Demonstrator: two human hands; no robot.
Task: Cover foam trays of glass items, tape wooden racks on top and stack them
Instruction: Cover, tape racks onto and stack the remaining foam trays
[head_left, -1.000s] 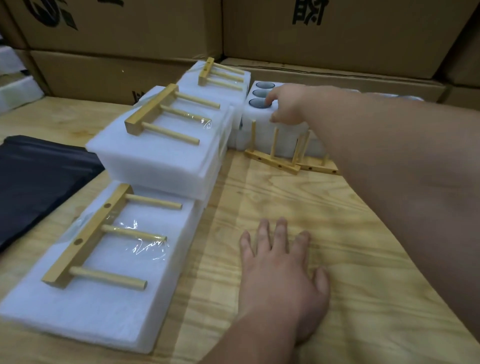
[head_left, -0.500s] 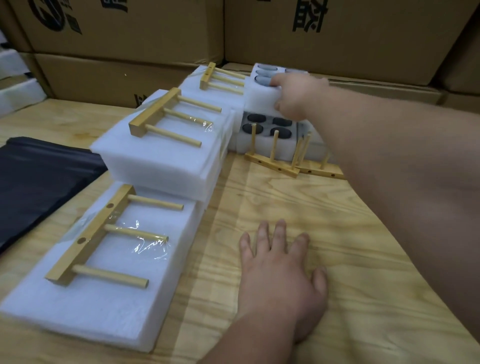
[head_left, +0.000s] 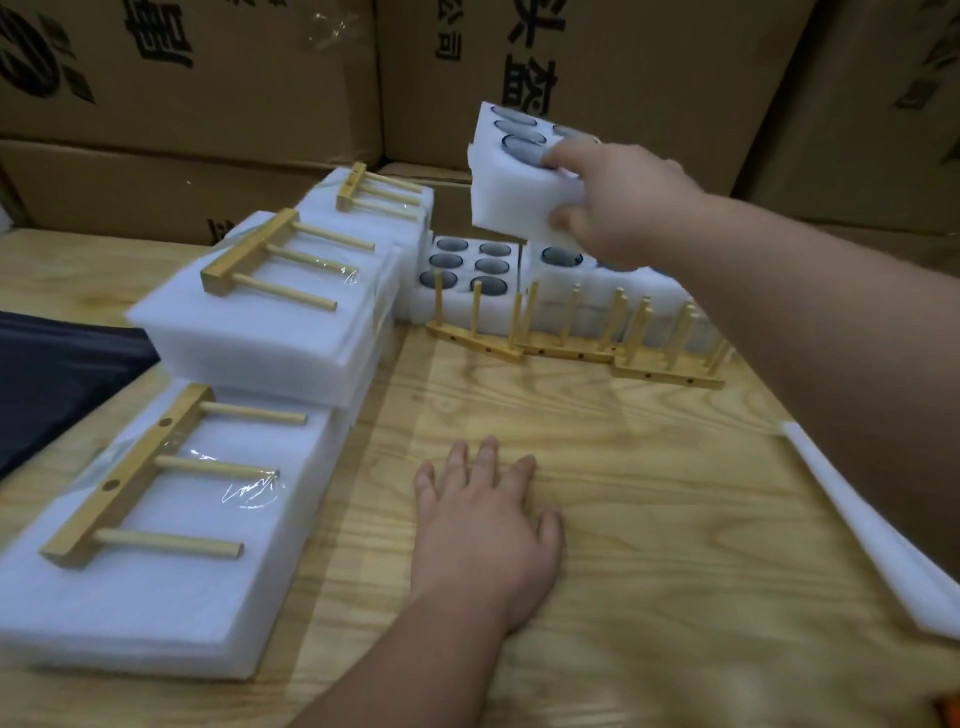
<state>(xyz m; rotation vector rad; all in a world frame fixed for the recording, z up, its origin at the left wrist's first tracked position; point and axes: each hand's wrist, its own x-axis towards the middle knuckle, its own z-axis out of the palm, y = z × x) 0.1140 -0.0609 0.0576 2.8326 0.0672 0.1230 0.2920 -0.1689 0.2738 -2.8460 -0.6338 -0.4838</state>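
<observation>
Cardboard boxes (head_left: 208, 93) behind wooden table (head_left: 649, 519), dark sheet (head_left: 57, 379) left.

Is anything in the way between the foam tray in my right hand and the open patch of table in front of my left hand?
Yes: the wooden racks stand upright along the table just below the lifted foam tray, so the right hand must carry it over their pegs. Past them, only the left hand lies flat there.
</observation>
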